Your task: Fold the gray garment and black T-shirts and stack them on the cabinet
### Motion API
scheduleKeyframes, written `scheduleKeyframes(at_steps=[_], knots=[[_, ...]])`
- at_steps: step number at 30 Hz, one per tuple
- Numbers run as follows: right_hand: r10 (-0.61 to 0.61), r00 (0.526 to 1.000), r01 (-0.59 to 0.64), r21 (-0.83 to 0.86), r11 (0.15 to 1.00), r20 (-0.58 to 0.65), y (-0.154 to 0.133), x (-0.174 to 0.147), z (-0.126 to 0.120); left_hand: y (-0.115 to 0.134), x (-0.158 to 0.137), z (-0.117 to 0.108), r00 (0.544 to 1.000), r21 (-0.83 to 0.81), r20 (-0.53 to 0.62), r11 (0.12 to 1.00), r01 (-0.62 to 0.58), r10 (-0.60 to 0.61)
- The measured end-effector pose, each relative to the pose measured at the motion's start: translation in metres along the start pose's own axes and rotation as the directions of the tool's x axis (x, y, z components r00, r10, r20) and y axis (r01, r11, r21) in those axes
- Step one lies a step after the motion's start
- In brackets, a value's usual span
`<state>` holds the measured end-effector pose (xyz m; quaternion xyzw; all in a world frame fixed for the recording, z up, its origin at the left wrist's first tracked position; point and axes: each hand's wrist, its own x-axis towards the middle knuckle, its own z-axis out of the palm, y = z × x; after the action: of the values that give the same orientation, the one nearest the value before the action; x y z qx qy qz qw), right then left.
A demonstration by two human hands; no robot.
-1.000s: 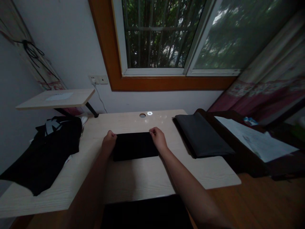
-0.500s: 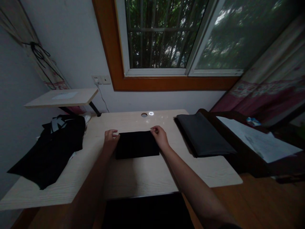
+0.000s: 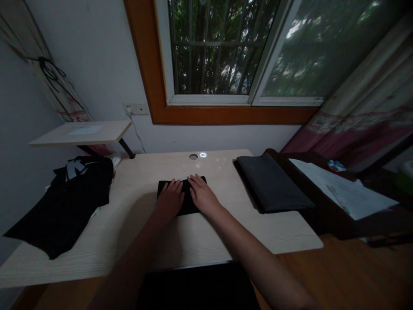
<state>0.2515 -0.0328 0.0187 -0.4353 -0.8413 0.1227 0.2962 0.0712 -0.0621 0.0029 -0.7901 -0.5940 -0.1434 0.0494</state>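
Observation:
A flat, rectangular piece of folded black cloth [image 3: 188, 208] lies on the light wooden desk in front of me. My left hand [image 3: 171, 199] rests palm down on its left half, fingers stretched toward the far edge. On its right half lies my right hand [image 3: 204, 194], also flat, with the fingertips near the far edge. Both hands cover much of the cloth; its far left corner and a middle strip show between and around them.
A crumpled black garment with a grey print [image 3: 77, 206] lies at the desk's left, below a small raised shelf [image 3: 80, 131]. A dark grey folded stack [image 3: 272, 183] sits on the right, beside a dark surface bearing a white sheet [image 3: 342, 187]. The desk [image 3: 206, 243] has a cable hole.
Both hands have moved inward from the cloth's far corners and now lie flat on top of it. The fingers have gone from pinching to stretched out. The view has shifted slightly.

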Motion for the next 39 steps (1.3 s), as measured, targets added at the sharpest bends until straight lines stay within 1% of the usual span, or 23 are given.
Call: scheduleKeyframes(at_steps=[3,6,9,11,16,19,22,24,26,28,29,31,33,34,36,37,39], knots=[[0.006,0.996,0.004,-0.108,0.994,0.094,0.004,-0.004,0.015,-0.008,-0.003,0.005,0.999,-0.020,-0.025,0.999,0.028,-0.029],[0.048,0.994,-0.033,-0.157,0.987,0.095,0.016,-0.005,0.020,-0.014,-0.004,0.003,0.999,-0.054,-0.041,0.998,0.031,-0.033],[0.098,0.991,-0.083,-0.161,0.983,0.086,0.029,-0.006,0.015,-0.020,-0.004,0.001,0.998,-0.090,-0.050,0.995,0.039,-0.044],[0.112,0.989,-0.097,-0.157,0.983,0.094,0.037,-0.008,0.010,-0.026,-0.004,0.003,0.997,-0.108,-0.045,0.993,0.050,-0.055],[0.112,0.988,-0.094,-0.165,0.982,0.102,0.053,-0.020,0.000,-0.054,-0.009,0.011,0.993,-0.133,-0.013,0.984,0.118,-0.121],[0.109,0.990,-0.093,-0.175,0.980,0.089,0.061,-0.031,-0.006,-0.077,-0.016,0.012,0.987,-0.110,-0.011,0.981,0.159,-0.161],[0.117,0.992,-0.106,-0.166,0.980,0.055,0.067,-0.042,-0.011,-0.098,-0.025,0.008,0.984,-0.110,-0.023,0.978,0.175,-0.178],[0.136,0.991,-0.133,-0.143,0.981,0.013,0.069,-0.047,-0.016,-0.108,-0.032,0.003,0.982,-0.151,-0.039,0.973,0.176,-0.184],[0.154,0.986,-0.159,-0.100,0.982,-0.056,0.069,-0.049,-0.021,-0.112,-0.038,-0.004,0.981,-0.211,-0.072,0.964,0.159,-0.178],[0.146,0.980,-0.155,-0.056,0.986,-0.134,0.065,-0.050,-0.027,-0.108,-0.045,-0.013,0.984,-0.263,-0.121,0.960,0.099,-0.135],[0.131,0.978,-0.139,-0.041,0.989,-0.165,0.062,-0.050,-0.030,-0.103,-0.049,-0.018,0.986,-0.277,-0.141,0.959,0.052,-0.094],[0.068,0.982,-0.075,-0.031,0.997,-0.176,0.051,-0.050,-0.034,-0.089,-0.056,-0.028,0.988,-0.279,-0.152,0.958,-0.069,0.027],[-0.033,0.994,0.029,-0.030,0.999,-0.105,0.038,-0.050,-0.037,-0.073,-0.063,-0.036,0.977,-0.249,-0.104,0.946,-0.206,0.185],[-0.094,0.994,0.093,-0.025,0.995,-0.049,0.031,-0.050,-0.037,-0.064,-0.065,-0.038,0.962,-0.232,-0.064,0.934,-0.272,0.265],[-0.212,0.975,0.213,-0.004,0.977,0.070,0.019,-0.051,-0.038,-0.051,-0.067,-0.040,0.922,-0.201,0.007,0.904,-0.377,0.386],[-0.256,0.959,0.257,0.005,0.966,0.120,0.016,-0.052,-0.038,-0.047,-0.068,-0.040,0.906,-0.189,0.029,0.892,-0.410,0.422],[-0.302,0.933,0.306,0.009,0.952,0.194,0.013,-0.053,-0.037,-0.043,-0.067,-0.037,0.895,-0.167,0.030,0.885,-0.435,0.445]])
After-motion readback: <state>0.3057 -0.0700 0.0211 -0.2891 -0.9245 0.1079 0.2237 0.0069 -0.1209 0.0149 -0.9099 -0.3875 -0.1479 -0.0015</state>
